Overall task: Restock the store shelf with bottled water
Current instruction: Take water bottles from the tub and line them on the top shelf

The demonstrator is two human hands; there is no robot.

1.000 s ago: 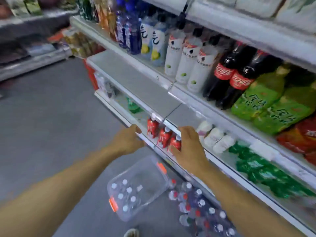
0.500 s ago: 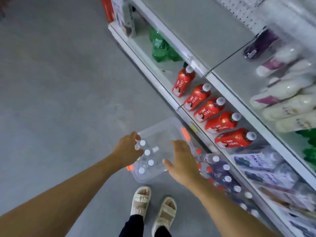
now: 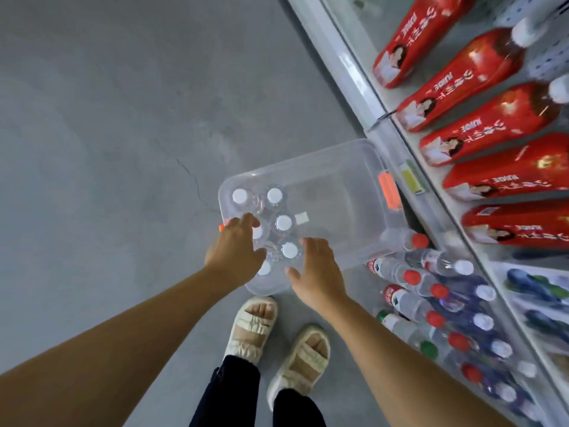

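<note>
Grey floor (image 3: 107, 134) carries a clear bin (image 3: 323, 180) beside the shelf (image 3: 354, 72), both hands, left (image 3: 237, 251) and right (image 3: 317, 269), loosely spread, hovering over its white-capped bottles (image 3: 283, 223), probably light, slippery, best gripped below the cap.

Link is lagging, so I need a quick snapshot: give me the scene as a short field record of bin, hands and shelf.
bin: clear plastic bin on the floor beside the shelf
bin contents: white-capped water bottles, clustered at one end
left hand: over the bottles, fingers on the caps
right hand: open, above the bin's near edge
shelf: red-labelled bottles; below, red-capped water bottles
</note>
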